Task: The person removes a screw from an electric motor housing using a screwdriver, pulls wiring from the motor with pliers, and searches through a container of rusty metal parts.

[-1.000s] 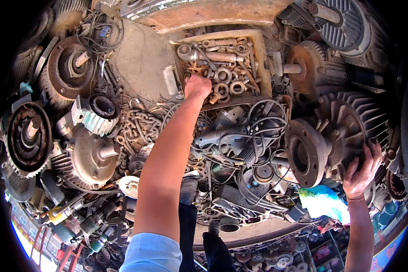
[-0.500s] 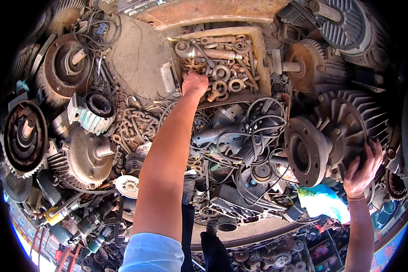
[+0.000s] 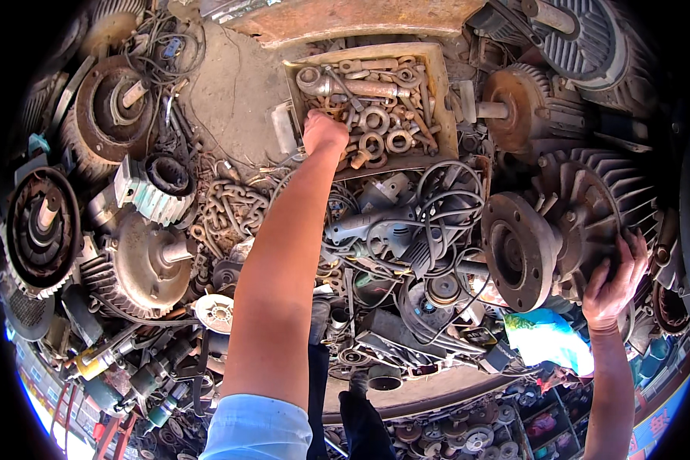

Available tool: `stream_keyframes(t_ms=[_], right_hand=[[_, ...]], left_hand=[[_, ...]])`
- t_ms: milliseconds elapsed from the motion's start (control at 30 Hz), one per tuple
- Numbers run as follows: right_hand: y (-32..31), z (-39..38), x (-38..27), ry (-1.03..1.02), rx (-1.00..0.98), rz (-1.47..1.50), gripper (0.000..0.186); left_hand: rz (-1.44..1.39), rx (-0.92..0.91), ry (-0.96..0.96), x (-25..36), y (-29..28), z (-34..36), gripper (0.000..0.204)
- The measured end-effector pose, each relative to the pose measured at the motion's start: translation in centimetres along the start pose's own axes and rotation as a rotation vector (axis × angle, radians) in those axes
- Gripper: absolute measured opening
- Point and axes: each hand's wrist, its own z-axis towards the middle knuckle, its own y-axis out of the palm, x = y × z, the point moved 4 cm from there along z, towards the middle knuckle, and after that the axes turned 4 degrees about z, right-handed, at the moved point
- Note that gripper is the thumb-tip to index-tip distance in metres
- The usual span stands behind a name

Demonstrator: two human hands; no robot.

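Observation:
My left hand (image 3: 323, 132) is inside the left part of a rusty metal box (image 3: 446, 107), its fingers bent down among corroded bolts, eye bolts and rings (image 3: 374, 119); what they touch or hold is hidden. A long rod-end fitting (image 3: 360, 87) lies across the top of the pile. At the right, my right hand (image 3: 613, 280) rests on a dark finned motor (image 3: 590, 203) with a bolted round flange (image 3: 517, 253), its fingers bent and spread over the housing.
Old motors (image 3: 109, 111) crowd both sides. Below the box lie power tools (image 3: 376, 226) with tangled cables, chains (image 3: 234, 207) and scrap parts. A rusty plate (image 3: 353, 23) spans the top, beside bare dusty floor (image 3: 230, 100). A bright plastic bag (image 3: 544, 337) lies under my right hand.
My left hand has moved slightly up and left within the box, fingers still down in the parts. The whole view has shifted slightly; my right hand stays on the motor.

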Motion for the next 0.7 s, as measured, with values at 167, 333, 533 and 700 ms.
stream_keyframes(t_ms=[167, 333, 533, 700], right_hand=[[-0.2, 0.4, -0.2, -0.009, 0.019, 0.020, 0.041], [0.0, 0.0, 0.0, 0.012, 0.004, 0.014, 0.041], [-0.2, 0.4, -0.1, -0.007, 0.021, 0.011, 0.041], [-0.2, 0.3, -0.1, -0.005, 0.026, 0.000, 0.041]], left_hand=[[-0.276, 0.156, -0.032, -0.5, -0.4, -2.9, 0.047], [-1.173, -0.170, -0.097, -3.1, 0.8, -8.1, 0.028], [-1.526, -0.418, -0.026, -4.2, -2.1, -12.5, 0.034], [-1.573, -0.455, 0.039, -4.5, -2.8, -13.9, 0.036]])
